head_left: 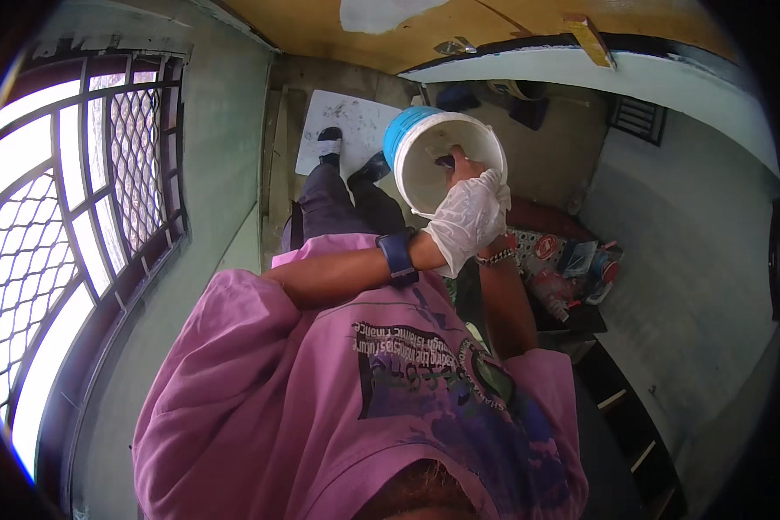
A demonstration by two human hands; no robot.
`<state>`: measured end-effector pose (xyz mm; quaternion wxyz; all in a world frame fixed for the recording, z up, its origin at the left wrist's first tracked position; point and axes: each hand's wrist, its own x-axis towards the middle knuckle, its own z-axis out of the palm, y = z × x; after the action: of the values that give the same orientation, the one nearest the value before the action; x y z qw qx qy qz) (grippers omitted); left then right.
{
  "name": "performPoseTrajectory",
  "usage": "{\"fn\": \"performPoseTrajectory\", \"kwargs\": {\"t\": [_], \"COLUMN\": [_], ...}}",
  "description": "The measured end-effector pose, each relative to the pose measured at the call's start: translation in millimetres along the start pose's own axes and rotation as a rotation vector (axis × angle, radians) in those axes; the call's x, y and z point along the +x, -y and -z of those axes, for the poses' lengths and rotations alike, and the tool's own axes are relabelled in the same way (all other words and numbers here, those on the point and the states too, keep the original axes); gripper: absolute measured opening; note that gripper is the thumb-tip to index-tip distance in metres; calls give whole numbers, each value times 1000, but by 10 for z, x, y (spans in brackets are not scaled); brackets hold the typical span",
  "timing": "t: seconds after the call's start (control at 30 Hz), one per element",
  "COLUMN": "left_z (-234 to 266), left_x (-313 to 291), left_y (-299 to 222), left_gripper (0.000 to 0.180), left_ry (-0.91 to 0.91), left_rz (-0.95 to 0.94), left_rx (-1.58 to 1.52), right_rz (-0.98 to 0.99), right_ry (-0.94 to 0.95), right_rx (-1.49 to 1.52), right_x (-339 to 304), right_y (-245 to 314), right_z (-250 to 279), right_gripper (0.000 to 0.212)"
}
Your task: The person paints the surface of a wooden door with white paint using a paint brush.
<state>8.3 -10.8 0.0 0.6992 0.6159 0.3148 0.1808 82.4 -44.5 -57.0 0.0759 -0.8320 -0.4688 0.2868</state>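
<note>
A white bucket (pixel 425 169) with a blue outer side tilts its mouth toward me in front of my body. My left hand (pixel 470 215), in a loose white glove, lies across its near rim; its fingers are hidden in the glove's folds. The wrist above it wears a dark blue watch. My right forearm, with a chain bracelet, passes behind the glove. Bare fingers of what appears to be my right hand (pixel 466 165) reach into the bucket, curled by a small dark thing (pixel 445 161) too unclear to name. The glove hides most of that hand.
My feet stand by a stained white board (pixel 316 121) on the floor. At right, a patterned surface (pixel 542 247) bears a clear plastic bottle (pixel 555 286) and other items. A barred window (pixel 87 199) lines the left wall. Dark shelving (pixel 620 407) stands at lower right.
</note>
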Motion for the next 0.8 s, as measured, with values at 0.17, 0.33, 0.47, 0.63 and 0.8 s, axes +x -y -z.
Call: {"fn": "performPoseTrajectory", "kwargs": {"t": [0.17,0.33,0.47,0.63,0.8], "left_z": [40,-30,99,79,337], "left_x": [78,21,-60,-111,15], "left_y": [84,236,-39,23,-418], "left_gripper": [21,17,18,16,14], "left_ry": [15,44,63,-34,98], "left_rz": [-50,9,-25,44,101], "left_rx": [157,339,-27,-76,-174], "right_rz": [-121,-221,-251,-215,49], "right_ry": [14,96,150,73,-120], "right_rx": [-121,-164,-150,-114,-66], "right_x": [61,70,83,-160,-672], "right_y": [55,134,174,78,-81], "right_z": [-26,-3,-12,-14,199], "right_gripper": [37,31,32,30,26]}}
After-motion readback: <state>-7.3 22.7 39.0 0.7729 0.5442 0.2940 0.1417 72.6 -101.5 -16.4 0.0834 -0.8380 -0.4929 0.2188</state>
